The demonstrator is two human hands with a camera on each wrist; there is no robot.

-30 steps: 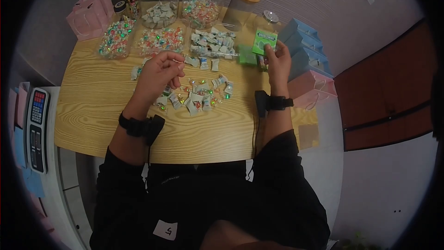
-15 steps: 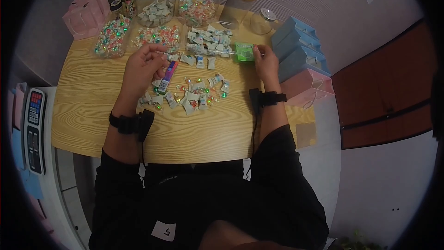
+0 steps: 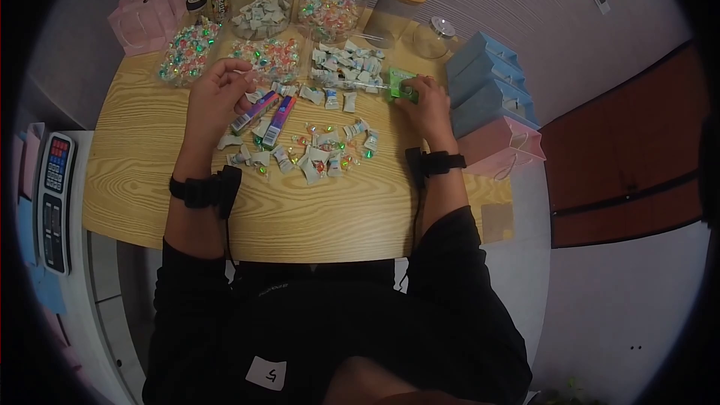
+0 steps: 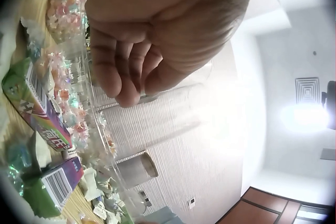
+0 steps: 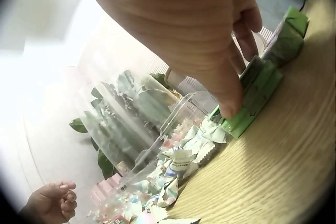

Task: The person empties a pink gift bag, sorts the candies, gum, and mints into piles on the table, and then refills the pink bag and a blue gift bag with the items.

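My right hand (image 3: pixel 431 111) is at the back right of the table, its thumb and fingers around a green gum pack (image 5: pixel 254 98) low over the wood. Another green pack (image 5: pixel 287 36) lies just beyond it in the right wrist view. My left hand (image 3: pixel 212 105) hovers at the left with fingers loosely curled and nothing seen in them. Beside it, two purple-and-green candy boxes (image 3: pixel 280 120) lie side by side, barcode ends toward me. Wrapped candies (image 3: pixel 319 154), some pale packets and some shiny twists, are scattered in front of the boxes.
Clear tubs of twist candies (image 3: pixel 191 52) and pale packets (image 3: pixel 349 64) line the back, before tall clear jars (image 3: pixel 326 7) and a wooden-lidded jar (image 3: pixel 397 11). Blue bags (image 3: pixel 487 75) and a pink bag (image 3: pixel 502 142) edge the right; another pink bag (image 3: pixel 146 15) stands back left.
My right hand has lowered the green pack from its raised position to the table. My left hand has drawn left, and two purple-and-green boxes now show beside it.
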